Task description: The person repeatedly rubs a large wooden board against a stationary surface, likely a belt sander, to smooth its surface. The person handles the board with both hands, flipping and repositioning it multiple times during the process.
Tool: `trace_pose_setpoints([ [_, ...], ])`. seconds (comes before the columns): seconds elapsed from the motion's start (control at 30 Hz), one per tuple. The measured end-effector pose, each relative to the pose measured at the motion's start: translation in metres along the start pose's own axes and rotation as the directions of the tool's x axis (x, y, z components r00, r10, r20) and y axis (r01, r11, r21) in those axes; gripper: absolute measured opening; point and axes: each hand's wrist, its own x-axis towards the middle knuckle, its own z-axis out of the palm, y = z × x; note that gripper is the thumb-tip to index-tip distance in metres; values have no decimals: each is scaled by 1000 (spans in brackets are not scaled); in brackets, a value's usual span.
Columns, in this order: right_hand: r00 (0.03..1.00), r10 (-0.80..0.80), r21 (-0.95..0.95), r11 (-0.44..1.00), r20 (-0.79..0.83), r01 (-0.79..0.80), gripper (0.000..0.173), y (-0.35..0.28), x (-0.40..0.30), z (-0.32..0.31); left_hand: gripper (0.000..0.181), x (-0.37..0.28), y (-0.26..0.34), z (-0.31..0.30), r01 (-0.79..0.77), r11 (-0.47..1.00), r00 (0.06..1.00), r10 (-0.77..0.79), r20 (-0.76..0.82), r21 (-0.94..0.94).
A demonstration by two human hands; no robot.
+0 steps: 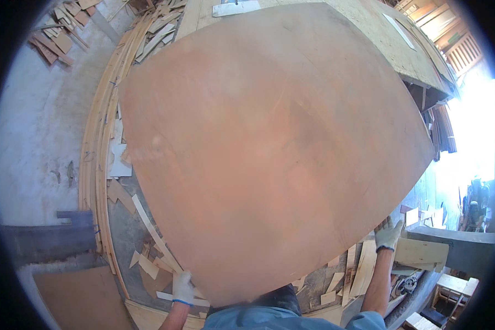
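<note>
A large reddish-brown plywood sheet [272, 156] fills the middle of the view, one corner close to my waist. My left hand [183, 287], in a white work glove with a blue cuff, grips its left edge near that corner; the fingers are partly hidden by the sheet. Farther up the right edge, my right hand [387, 234] holds the sheet in a matching glove, thumb apart from the fingers. The sheet's far part covers a wooden workbench [367, 24]; whether it rests on the bench cannot be told.
Long timber strips [101, 136] run along the stained wall [41, 123] on the left. Wood offcuts [148, 264] litter the floor on both sides of me. Another brown board [78, 297] lies at lower left. A machine part with a wheel [406, 284] stands at lower right.
</note>
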Motion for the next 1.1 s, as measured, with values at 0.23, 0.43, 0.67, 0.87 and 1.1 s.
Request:
trace_pose_setpoints([
  [0.23, 927, -207, -212, 936, 314, 281, 73, -27, 17, 69, 21, -23, 31, -1, -17, 1000, 998, 17, -54, -6],
  [0.43, 930, -74, -96, 989, 359, 115, 63, -22, -15, 93, 28, -20, 40, -8, -24, 1000, 996, 24, -90, 5],
  [0.67, 873, 6, -26, 1000, 488, 7, 63, 28, -72, 55, 33, -2, 94, -60, -178, 973, 980, 188, 62, -148],
  [0.87, 865, 64, -1, 997, 497, -73, 65, 87, -124, 28, 48, -24, 63, -125, -233, 962, 970, 239, 31, -143],
  [1.1, 802, -68, -343, 880, 593, 328, 61, 149, -151, 7, 72, -41, -14, -39, 27, 554, 996, -89, -27, -832],
])
